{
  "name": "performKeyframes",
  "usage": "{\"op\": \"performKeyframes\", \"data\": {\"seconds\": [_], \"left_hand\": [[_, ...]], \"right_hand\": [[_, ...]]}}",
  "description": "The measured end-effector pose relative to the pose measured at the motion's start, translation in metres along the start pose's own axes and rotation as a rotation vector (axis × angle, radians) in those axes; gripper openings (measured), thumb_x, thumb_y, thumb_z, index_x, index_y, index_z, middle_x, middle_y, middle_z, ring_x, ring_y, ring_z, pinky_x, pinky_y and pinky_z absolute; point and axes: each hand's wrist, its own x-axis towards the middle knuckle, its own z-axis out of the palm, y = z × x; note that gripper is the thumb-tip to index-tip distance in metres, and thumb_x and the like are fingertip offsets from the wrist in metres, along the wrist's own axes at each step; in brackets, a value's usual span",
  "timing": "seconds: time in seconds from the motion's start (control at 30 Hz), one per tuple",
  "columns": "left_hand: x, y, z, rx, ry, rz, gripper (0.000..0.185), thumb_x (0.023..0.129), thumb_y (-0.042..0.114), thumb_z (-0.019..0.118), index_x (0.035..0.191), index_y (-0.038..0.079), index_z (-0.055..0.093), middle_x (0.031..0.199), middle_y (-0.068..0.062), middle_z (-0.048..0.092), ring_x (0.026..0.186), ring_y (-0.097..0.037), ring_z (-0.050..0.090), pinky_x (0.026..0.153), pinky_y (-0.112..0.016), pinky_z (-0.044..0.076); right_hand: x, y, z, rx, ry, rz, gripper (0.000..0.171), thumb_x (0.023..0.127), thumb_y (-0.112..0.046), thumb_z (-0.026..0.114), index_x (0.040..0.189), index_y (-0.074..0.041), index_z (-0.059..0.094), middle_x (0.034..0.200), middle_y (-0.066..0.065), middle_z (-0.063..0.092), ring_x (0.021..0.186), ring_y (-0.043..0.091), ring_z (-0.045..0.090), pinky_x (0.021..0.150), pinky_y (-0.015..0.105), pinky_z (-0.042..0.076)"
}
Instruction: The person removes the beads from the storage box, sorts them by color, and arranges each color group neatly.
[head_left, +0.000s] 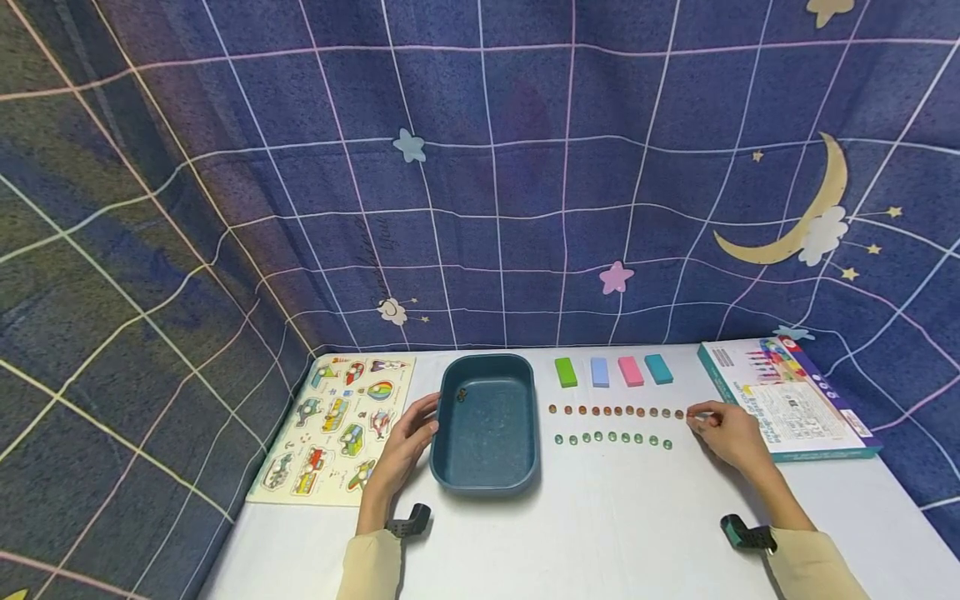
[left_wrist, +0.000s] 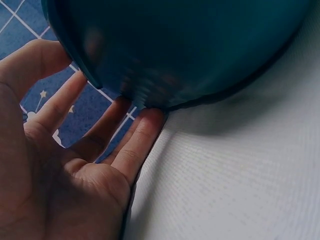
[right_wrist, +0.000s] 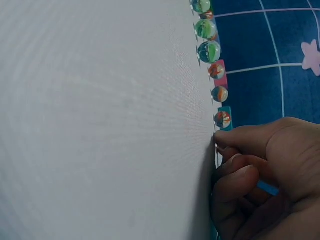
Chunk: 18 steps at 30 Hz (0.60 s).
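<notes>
While left hand (head_left: 401,450) rests open-fingered against deep blue rectangular plastic tub (head_left: 517,475) (two marbles (head_left: 461,394) inside), right hand (head_left: 729,433) pinching eleventh orange glass marble (head_left: 691,414); nine green marbles (head_left: 611,437); four blocks (head_left: 612,371).

White table (head_left: 600,517), blue tub (head_left: 486,423), marble rows (head_left: 615,412), coloured blocks (head_left: 612,371), puzzle board (head_left: 337,425), box (head_left: 787,398)

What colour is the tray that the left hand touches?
The tray is dark teal blue, plain with no pattern; the left hand rests against its side. The head view shows it best.

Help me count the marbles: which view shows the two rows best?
The head view: both rows of marbles lie whole beside the tray. The right wrist view catches only a few near the right hand; the left wrist view shows none.
</notes>
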Motion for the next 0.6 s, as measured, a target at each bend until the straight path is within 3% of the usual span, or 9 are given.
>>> {"op": "performKeyframes", "data": {"seconds": [0.17,0.3,0.47,0.6], "left_hand": [[0.000,-0.001,0.000,-0.009,-0.001,-0.013,0.056,0.105,0.012,0.059,0.160,0.010,0.044,0.166,-0.020,0.042,0.152,-0.039,0.041,0.113,-0.023,0.048],[0.000,-0.001,0.000,-0.017,-0.001,-0.018,0.057,0.105,0.012,0.059,0.159,0.010,0.044,0.166,-0.020,0.041,0.154,-0.041,0.039,0.114,-0.023,0.049],[0.000,0.000,0.001,-0.021,0.004,-0.018,0.056,0.104,0.013,0.060,0.159,0.011,0.045,0.166,-0.019,0.042,0.154,-0.041,0.040,0.112,-0.022,0.049],[0.001,0.000,0.002,-0.018,0.006,-0.013,0.057,0.104,0.012,0.059,0.159,0.010,0.044,0.166,-0.020,0.042,0.153,-0.042,0.041,0.111,-0.021,0.050]], "right_hand": [[0.000,-0.002,-0.003,0.009,-0.001,-0.014,0.031,0.098,-0.015,0.069,0.120,0.005,0.073,0.070,0.001,0.057,0.062,0.014,0.045,0.055,0.026,0.034],[0.005,-0.018,-0.011,0.036,0.016,-0.025,0.034,0.097,-0.015,0.070,0.125,0.005,0.071,0.071,0.002,0.058,0.059,0.012,0.046,0.052,0.026,0.036],[0.022,-0.066,-0.017,0.097,0.023,-0.093,0.030,0.099,-0.013,0.070,0.125,0.001,0.073,0.071,0.006,0.061,0.055,0.011,0.044,0.050,0.027,0.036],[0.037,-0.119,-0.003,0.142,0.018,-0.190,0.026,0.098,-0.013,0.071,0.121,0.000,0.075,0.070,0.004,0.056,0.058,0.012,0.042,0.053,0.026,0.034]]}}
